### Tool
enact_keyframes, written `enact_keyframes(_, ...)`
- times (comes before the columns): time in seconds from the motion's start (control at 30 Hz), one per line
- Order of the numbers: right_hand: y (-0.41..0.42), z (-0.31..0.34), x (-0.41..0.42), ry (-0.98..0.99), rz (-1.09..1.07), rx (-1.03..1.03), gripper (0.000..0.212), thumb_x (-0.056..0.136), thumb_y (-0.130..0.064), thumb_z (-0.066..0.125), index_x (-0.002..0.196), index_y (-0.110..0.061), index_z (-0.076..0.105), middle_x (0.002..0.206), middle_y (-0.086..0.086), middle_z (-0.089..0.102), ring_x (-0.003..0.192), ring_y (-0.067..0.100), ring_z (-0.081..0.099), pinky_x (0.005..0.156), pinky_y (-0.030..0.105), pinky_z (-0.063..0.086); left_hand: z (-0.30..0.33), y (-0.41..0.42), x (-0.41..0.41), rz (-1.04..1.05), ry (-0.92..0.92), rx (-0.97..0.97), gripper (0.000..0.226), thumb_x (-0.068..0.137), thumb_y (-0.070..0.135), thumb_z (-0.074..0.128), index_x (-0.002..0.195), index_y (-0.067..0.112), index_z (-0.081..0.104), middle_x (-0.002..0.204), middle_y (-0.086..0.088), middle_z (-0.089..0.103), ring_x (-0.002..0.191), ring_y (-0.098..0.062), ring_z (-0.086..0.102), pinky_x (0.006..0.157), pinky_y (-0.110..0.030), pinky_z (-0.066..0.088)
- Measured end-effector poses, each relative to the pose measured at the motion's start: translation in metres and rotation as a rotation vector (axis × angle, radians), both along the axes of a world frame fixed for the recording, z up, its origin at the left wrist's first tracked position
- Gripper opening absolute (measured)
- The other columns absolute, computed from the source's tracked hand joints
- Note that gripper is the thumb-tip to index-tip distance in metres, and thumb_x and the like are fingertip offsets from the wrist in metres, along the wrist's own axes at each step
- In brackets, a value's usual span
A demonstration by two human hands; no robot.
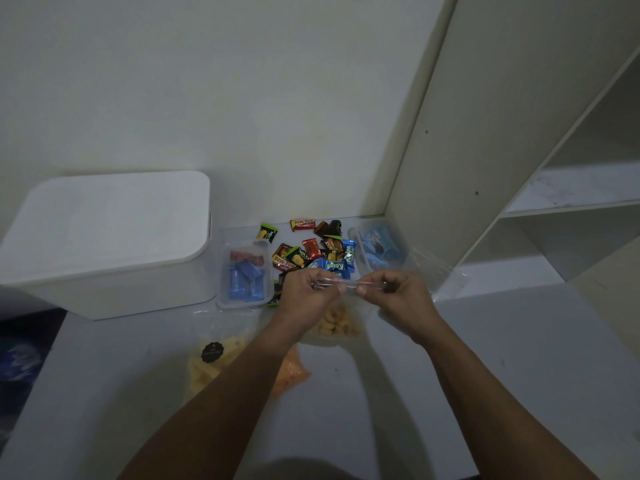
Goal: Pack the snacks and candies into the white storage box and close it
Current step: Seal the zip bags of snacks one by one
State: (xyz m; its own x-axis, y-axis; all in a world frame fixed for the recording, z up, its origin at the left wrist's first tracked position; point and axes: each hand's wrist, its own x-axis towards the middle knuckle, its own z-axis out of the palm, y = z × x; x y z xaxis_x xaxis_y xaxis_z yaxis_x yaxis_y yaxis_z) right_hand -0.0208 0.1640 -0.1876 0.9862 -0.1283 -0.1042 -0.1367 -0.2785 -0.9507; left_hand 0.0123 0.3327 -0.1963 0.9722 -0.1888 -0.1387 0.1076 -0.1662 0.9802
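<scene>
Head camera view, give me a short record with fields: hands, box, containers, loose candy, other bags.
hands: left hand and right hand pinch the top of a clear bag of snacks
box: white storage box, lid on
containers: two clear tubs holding wrapped candies
loose candy: pile between the tubs
other bags: yellow, orange

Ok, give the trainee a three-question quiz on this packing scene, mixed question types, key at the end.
1. True or false: the white plastic storage box has its lid on.
2. What do the left hand and right hand pinch? A) a blue candy bar B) the top edge of the clear zip bag of pale round snacks C) the box lid
3. Fill in: the open clear plastic tub beside the box holds mostly ____ wrapped bars.

Key: 1 true; 2 B; 3 blue.
</scene>
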Motion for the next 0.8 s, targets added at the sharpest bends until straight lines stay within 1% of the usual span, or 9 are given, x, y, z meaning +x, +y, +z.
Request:
enact_keyframes(0.1, -0.003, 0.0, 0.001, 0.021, -0.059, 0.009, 0.003, 0.076, -0.008, 0.077, 0.078, -0.01, 0.076, 0.056, -0.007, 0.067, 0.045, -0.001, 0.056, 0.05, 0.012, 0.043, -0.003, 0.003, 0.001, 0.02, 0.015, -0.017, 0.008, 0.078, 0.012, 0.073, 0.075, 0.019, 0.072, 0.08, -0.004, 0.07, 0.079, -0.017, 0.068, 0.068, -0.028, 0.056)
enact_keyframes(0.2, -0.008, 0.001, 0.003, 0.03, -0.077, -0.03, 0.008, 0.075, -0.011, 0.079, 0.075, -0.019, 0.077, 0.062, -0.006, 0.072, 0.054, 0.001, 0.063, 0.06, 0.02, 0.049, -0.005, 0.007, 0.005, 0.084, 0.043, -0.069, 0.011, 0.076, 0.014, 0.075, 0.069, 0.022, 0.073, 0.087, -0.011, 0.073, 0.087, -0.024, 0.069, 0.074, -0.037, 0.058)
enact_keyframes(0.27, -0.01, 0.002, 0.003, 0.037, -0.053, -0.027, 0.009, 0.077, -0.01, 0.077, 0.078, -0.019, 0.077, 0.064, -0.006, 0.073, 0.055, -0.001, 0.063, 0.06, 0.017, 0.049, -0.006, 0.01, 0.008, 0.116, 0.063, -0.066, 0.011, 0.074, 0.014, 0.076, 0.068, 0.022, 0.073, 0.087, -0.011, 0.073, 0.089, -0.027, 0.069, 0.08, -0.045, 0.058)
enact_keyframes(0.37, -0.01, 0.003, 0.003, 0.043, -0.018, -0.044, 0.008, 0.081, -0.008, 0.072, 0.082, -0.015, 0.076, 0.065, -0.007, 0.073, 0.053, -0.003, 0.063, 0.055, 0.013, 0.047, -0.007, 0.011, 0.01, 0.141, 0.054, -0.041, 0.008, 0.072, 0.014, 0.078, 0.069, 0.02, 0.074, 0.083, -0.01, 0.073, 0.087, -0.028, 0.069, 0.082, -0.05, 0.057)
enact_keyframes(0.5, -0.006, -0.002, 0.005, -0.002, -0.05, -0.065, 0.013, 0.081, -0.005, 0.072, 0.077, -0.017, 0.074, 0.07, -0.002, 0.076, 0.07, 0.014, 0.073, 0.075, 0.031, 0.057, -0.007, 0.01, 0.011, 0.176, 0.028, -0.05, 0.009, 0.072, 0.017, 0.078, 0.08, 0.016, 0.075, 0.086, -0.006, 0.073, 0.089, -0.023, 0.068, 0.085, -0.044, 0.057)
enact_keyframes(0.57, -0.002, -0.004, 0.005, -0.047, -0.065, -0.089, 0.017, 0.081, -0.005, 0.072, 0.075, -0.021, 0.073, 0.07, -0.001, 0.075, 0.07, 0.016, 0.073, 0.073, 0.03, 0.058, -0.005, 0.005, 0.008, 0.27, 0.01, -0.019, 0.025, 0.071, 0.026, 0.08, 0.086, 0.01, 0.069, 0.084, -0.003, 0.067, 0.081, -0.017, 0.063, 0.077, -0.032, 0.055)
enact_keyframes(0.63, 0.001, -0.005, 0.003, -0.086, -0.07, -0.114, 0.015, 0.082, -0.007, 0.071, 0.078, -0.021, 0.074, 0.073, -0.002, 0.075, 0.072, 0.014, 0.072, 0.07, 0.023, 0.056, -0.001, 0.0, 0.003, 0.351, 0.018, 0.008, 0.036, 0.072, 0.035, 0.078, 0.079, 0.003, 0.062, 0.07, -0.004, 0.058, 0.065, -0.013, 0.055, 0.063, -0.027, 0.049)
enact_keyframes(0.73, 0.005, -0.006, 0.001, -0.135, -0.051, -0.15, 0.007, 0.083, -0.008, 0.071, 0.085, -0.013, 0.076, 0.078, -0.002, 0.074, 0.07, 0.006, 0.07, 0.062, 0.014, 0.052, 0.004, -0.007, -0.001, 0.235, 0.15, -0.03, 0.036, 0.08, 0.036, 0.072, 0.065, 0.004, 0.062, 0.055, -0.003, 0.057, 0.047, -0.01, 0.052, 0.052, -0.026, 0.045)
enact_keyframes(0.8, 0.008, -0.007, 0.0, -0.142, -0.056, -0.121, 0.007, 0.082, -0.005, 0.071, 0.087, -0.008, 0.076, 0.074, -0.002, 0.072, 0.057, -0.002, 0.064, 0.052, 0.006, 0.044, 0.007, -0.008, -0.001, 0.198, 0.256, -0.119, 0.029, 0.084, 0.029, 0.069, 0.063, 0.009, 0.063, 0.052, -0.001, 0.057, 0.044, -0.009, 0.051, 0.05, -0.024, 0.044)
